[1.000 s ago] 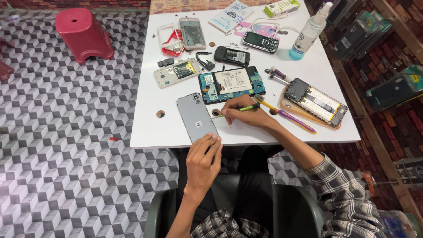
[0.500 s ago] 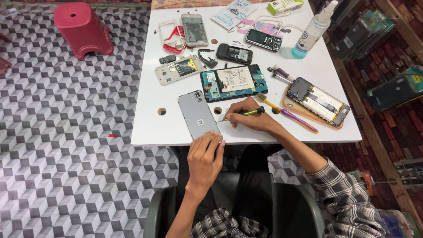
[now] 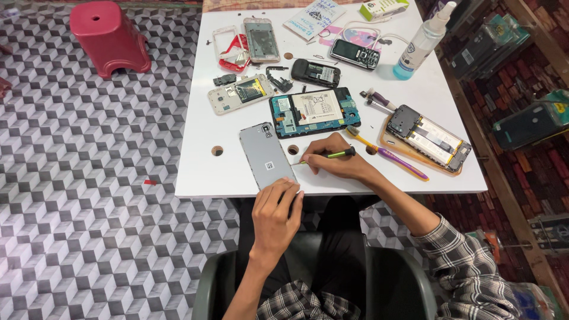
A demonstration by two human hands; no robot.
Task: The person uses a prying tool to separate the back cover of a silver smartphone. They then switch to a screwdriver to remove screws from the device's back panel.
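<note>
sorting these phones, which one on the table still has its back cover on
The grey phone lying face down under the left hand; every other phone, like the blue-framed one, lies opened.

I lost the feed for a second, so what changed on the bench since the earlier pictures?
Little changed. The left hand keeps its fingers on the near end of the grey phone back, and the right hand still holds the green-handled tool beside it. The view slid a little over the table. The opened phone, toothbrush and spray bottle lie as before.
</note>
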